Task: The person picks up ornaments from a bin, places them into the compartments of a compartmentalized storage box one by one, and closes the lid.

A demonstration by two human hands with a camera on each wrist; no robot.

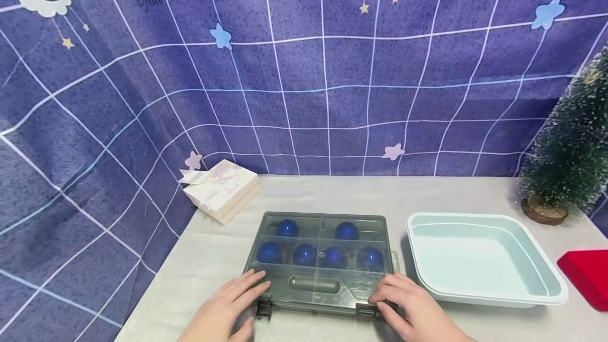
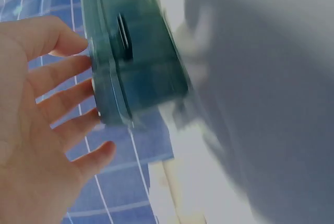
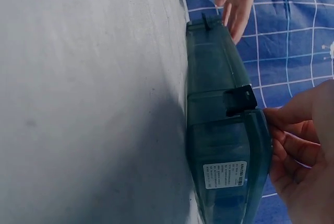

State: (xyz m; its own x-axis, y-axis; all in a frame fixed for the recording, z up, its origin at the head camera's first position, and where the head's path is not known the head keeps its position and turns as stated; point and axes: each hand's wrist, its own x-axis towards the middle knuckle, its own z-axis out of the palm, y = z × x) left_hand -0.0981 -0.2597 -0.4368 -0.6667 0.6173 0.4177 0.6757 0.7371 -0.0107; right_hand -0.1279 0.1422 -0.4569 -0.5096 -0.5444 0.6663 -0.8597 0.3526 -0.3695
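A transparent dark-grey plastic case [image 1: 304,273] lies flat on the table, its lid down. Several shiny blue balls [image 1: 347,230] show through the lid, spread over its compartments. My left hand [image 1: 228,305] touches the lid's front left corner with its fingers extended, beside the left latch [image 1: 263,309], which sticks out. At the front right corner, my right hand [image 1: 410,302] rests its lightly bent fingers on the lid, the thumb near the right latch [image 1: 366,309]. A printed label [image 3: 225,175] is on the case's side in the right wrist view.
To the right of the case stands a pale mint tray [image 1: 475,257]. Farther right are a red object [image 1: 586,278], only partly in view, and a small frosted tree [image 1: 570,152]. A white gift box [image 1: 223,189] with a ribbon sits at the back left, against the blue curtain [image 1: 304,104].
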